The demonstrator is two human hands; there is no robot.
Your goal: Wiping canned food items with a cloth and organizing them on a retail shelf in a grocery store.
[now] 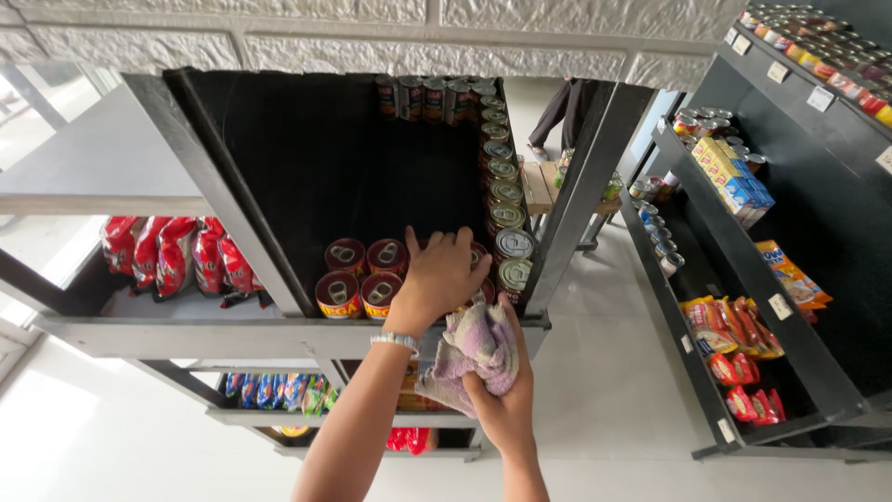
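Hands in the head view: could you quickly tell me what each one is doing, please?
Left hand: curled over a can on the shelf.
Right hand: closed on a purple cloth.

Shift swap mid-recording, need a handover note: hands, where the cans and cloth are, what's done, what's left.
Left hand: palm down on the cans at the front of the black shelf, fingers curled over their tops; cannot tell if its grip is closed on one.
Right hand: grip shut on a bunched purple cloth, just below the shelf edge.
Red cans: four upright, two by two, left of the left hand. Row of cans runs along the shelf's right side to the back.
Done: cans at the front stand upright.
Left: unclear which cans the cloth has touched; the middle of the shelf is bare.
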